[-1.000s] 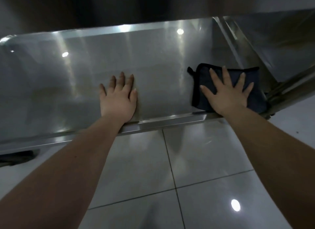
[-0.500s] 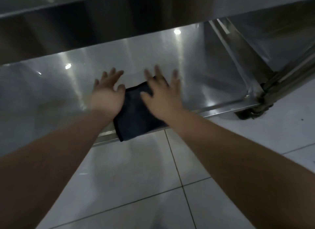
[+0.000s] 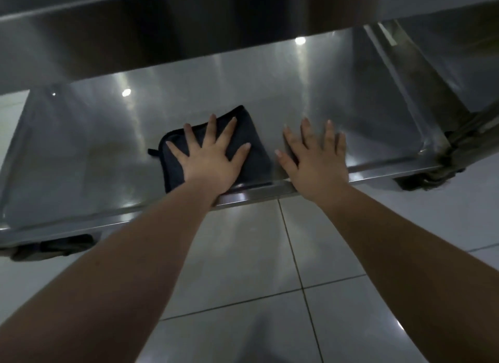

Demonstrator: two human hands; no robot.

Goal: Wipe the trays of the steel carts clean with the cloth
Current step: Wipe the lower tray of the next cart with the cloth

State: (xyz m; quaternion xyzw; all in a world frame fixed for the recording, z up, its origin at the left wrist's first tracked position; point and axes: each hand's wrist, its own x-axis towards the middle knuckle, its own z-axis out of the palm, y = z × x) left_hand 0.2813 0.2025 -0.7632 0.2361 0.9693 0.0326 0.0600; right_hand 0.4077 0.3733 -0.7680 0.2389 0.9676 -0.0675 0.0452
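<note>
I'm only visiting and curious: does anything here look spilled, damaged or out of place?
Nothing stands out. The dark cloth lies flat on the steel tray under the left hand, and the right hand is spread beside it; no spill or dent shows.

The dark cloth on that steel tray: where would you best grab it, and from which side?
Probably its bare far right corner, pinched from above: the cloth lies flat under the left hand, and its near edge sits against the front lip of the tray.
</note>
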